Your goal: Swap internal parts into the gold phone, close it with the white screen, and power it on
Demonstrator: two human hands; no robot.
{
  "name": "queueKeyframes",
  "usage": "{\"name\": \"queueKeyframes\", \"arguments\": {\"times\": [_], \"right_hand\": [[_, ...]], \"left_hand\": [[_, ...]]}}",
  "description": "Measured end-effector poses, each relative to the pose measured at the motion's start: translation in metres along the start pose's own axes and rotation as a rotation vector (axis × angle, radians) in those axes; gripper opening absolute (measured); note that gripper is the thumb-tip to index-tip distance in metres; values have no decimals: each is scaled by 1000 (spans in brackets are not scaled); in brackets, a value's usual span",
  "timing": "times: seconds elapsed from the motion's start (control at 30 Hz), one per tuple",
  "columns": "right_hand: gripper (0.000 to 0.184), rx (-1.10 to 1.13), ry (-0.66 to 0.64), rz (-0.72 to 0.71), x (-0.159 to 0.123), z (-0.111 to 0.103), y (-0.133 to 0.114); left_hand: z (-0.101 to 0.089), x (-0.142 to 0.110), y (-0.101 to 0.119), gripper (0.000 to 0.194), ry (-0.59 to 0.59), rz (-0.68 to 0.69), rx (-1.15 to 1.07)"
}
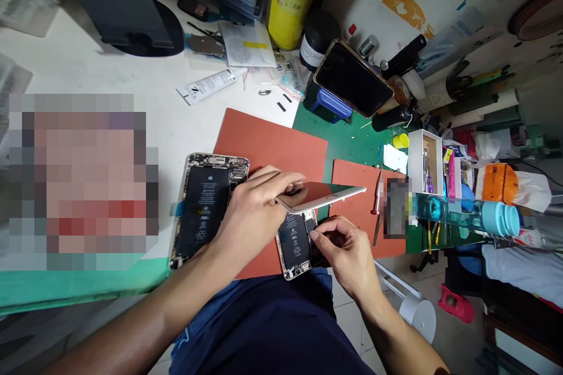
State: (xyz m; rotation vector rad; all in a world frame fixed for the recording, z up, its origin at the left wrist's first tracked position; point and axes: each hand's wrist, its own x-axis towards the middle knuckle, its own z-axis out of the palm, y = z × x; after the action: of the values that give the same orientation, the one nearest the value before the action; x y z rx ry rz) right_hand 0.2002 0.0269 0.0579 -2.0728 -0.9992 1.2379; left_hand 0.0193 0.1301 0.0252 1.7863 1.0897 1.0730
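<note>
My left hand point(257, 202) is closed on the edge of a white-framed phone screen point(328, 194), which is tilted up over an opened phone body point(295, 243). The body's black battery and bare inner parts face up, near the front edge of the work mat. With thumb and fingers pinched together, my right hand point(347, 252) is at the body's right side, by the battery. Whatever lies between those fingertips is too small or hidden to make out. Left of my left hand lies a larger opened phone body point(204, 199), its battery showing; my wrist covers its lower right part.
Under the work is a reddish-brown mat point(270, 140), with a second mat point(352, 187) to the right holding a thin screwdriver point(377, 193). A dark-screened phone point(354, 78) leans on a blue stand point(329, 105). A blue bottle point(466, 214) lies beside a white organizer box point(424, 161).
</note>
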Motion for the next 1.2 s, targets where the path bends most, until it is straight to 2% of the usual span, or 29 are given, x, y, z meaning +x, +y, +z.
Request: {"name": "queueKeyframes", "arguments": {"times": [0.37, 0.6, 0.9, 1.2], "right_hand": [[23, -82, 15, -75, -2, 3, -1], [36, 77, -35, 70, -1, -1, -2], [31, 7, 7, 19, -1, 2, -3], [31, 14, -29, 36, 1, -1, -3]], "left_hand": [[-1, -1, -1, 23, -13, -20, 3], [1, 0, -2, 24, -3, 8, 15], [-1, 0, 0, 26, -22, -21, 22], [0, 2, 0, 23, -10, 7, 7]]}}
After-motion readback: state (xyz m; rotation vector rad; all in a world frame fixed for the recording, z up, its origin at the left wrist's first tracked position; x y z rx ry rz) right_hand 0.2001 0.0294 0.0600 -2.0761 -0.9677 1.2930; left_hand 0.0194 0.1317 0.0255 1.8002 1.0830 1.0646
